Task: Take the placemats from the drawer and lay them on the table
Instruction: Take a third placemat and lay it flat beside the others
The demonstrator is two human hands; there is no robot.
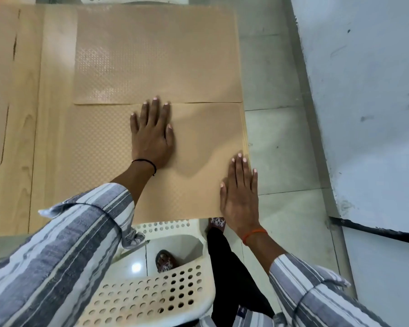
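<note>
Tan placemat [99, 161] lies under flat left hand [150, 135]; flat right hand [240, 194] presses its edge.

The person wears a long-sleeved shirt with broad grey and white stripes, its left sleeve [64, 251] loosely rolled back to an open cuff below the wrist, and the right sleeve [316, 291] the same, seamed by a dark thread line. A thin black thread band [147, 162] circles the wrist of the left hand [151, 135], and an orange thread band [254, 234] circles the wrist of the right hand [240, 192]. Below the right sleeve run black trousers [232, 274], and each foot wears a dark patterned sandal [165, 261].
</note>
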